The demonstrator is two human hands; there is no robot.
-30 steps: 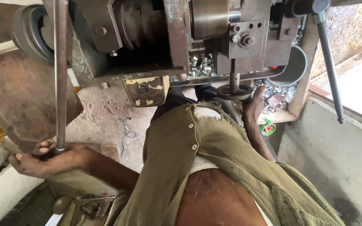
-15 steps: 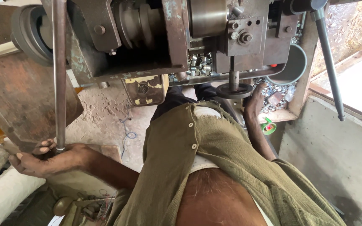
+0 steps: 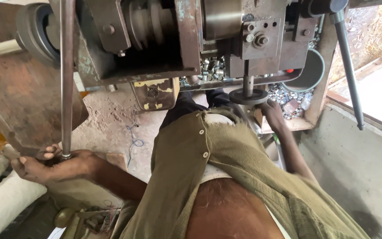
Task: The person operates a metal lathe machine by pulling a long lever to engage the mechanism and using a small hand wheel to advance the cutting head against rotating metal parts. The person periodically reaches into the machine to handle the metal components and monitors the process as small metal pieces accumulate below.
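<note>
Steel lever bar (image 3: 66,79) sits clasped in the left hand (image 3: 51,164); right hand (image 3: 274,116) touches the handwheel (image 3: 248,95), grip unclear, beside a tray (image 3: 288,125) of small metal parts (image 3: 288,95).

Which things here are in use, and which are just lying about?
In use:
- left hand gripping the end of the long metal bar
- right hand at the round handwheel
- the machine that both belong to

Lying about:
- small metal parts heaped in the wooden tray
- grey bowl
- slanted lever at right, untouched
- white sacks
</note>
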